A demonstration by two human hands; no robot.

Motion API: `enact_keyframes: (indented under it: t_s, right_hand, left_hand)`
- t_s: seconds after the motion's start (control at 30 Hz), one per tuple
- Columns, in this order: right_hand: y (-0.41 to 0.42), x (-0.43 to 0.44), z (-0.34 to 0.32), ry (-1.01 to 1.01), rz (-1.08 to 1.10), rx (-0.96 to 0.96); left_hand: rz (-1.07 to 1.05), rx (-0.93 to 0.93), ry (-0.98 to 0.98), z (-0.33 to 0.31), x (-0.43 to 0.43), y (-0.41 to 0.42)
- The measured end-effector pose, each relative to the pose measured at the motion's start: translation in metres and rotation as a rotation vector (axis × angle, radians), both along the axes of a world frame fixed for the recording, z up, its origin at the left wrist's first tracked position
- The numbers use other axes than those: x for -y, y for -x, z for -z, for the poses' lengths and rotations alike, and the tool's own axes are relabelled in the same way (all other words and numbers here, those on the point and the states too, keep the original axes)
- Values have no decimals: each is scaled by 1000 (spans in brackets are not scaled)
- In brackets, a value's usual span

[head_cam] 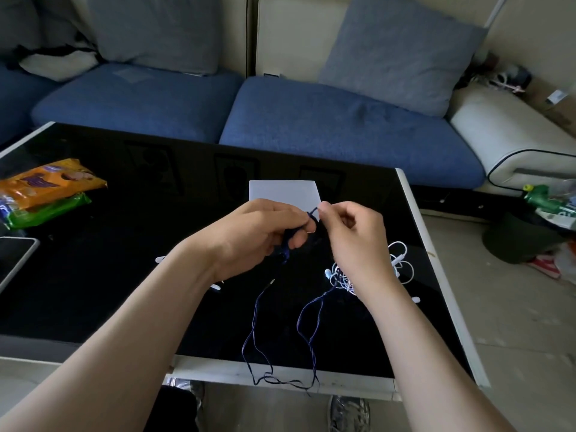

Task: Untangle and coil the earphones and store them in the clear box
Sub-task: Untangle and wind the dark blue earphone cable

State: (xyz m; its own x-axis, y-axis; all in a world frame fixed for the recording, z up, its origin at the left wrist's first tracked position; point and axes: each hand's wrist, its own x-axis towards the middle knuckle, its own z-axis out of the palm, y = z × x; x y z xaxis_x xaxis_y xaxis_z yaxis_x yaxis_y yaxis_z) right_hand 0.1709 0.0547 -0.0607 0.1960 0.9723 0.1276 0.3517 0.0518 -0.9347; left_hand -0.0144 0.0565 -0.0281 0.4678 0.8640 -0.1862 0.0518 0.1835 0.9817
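While the snack packets [46, 185] and a dark-screened device lie well off to my left on the counter [124, 275], the work sits in the middle, raised above the glass; my left hand [255, 235] is curled round a bunch of the dark blue earphones [284, 254], fingers folded over the gathered cord, with what looks like an earbud showing just below them; a small loop of that cord stands up between my two hands, and my right hand [355, 241] pinches it between thumb and forefinger, the other fingers loosely bent.

From this bunch the rest of the blue cord falls toward me, so its long axis runs from my hands down to the near edge of the counter; two long strands trail over the glass and end in a loose knotty run along the white rim, below and between my forearms; I judge the next pull must go up and away from me, the right hand drawing the loop while the left keeps the bunch.

Beyond my knuckles lies a pale rectangle [282, 190]; whether it is the clear box or its lid I cannot tell; to the right, partly hidden behind my right hand, the white earphones [400, 260] lie tangled on the counter, nearer that hand, and one blue strand seems to run into the heap.
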Motion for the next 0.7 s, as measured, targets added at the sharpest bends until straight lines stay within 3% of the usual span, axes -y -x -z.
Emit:
enact_keyframes:
  t_s: [0.17,0.3,0.37,0.43,0.53,0.6,0.7]
  right_hand:
    - [1,-4,7,160,-80,99]
    - [8,7,3,388,-327,105]
    - [14,15,-3,452,-462,55]
    - [20,18,-9,446,-499,0]
    - [23,17,-19,346,-424,-104]
    - [17,14,-23,257,-304,-204]
    - [6,10,-23,162,-122,-363]
  left_hand:
    - [-66,159,32,1,-3,-4]
    - [-295,271,91,8,-12,0]
    - [-385,100,-18,14,-14,3]
    - [-409,-191,-180,19,-14,4]
    - [-273,-487,-297,24,-13,4]
    - [-143,-486,-241,19,-10,3]
    - [-72,-276,-79,7,-3,1]
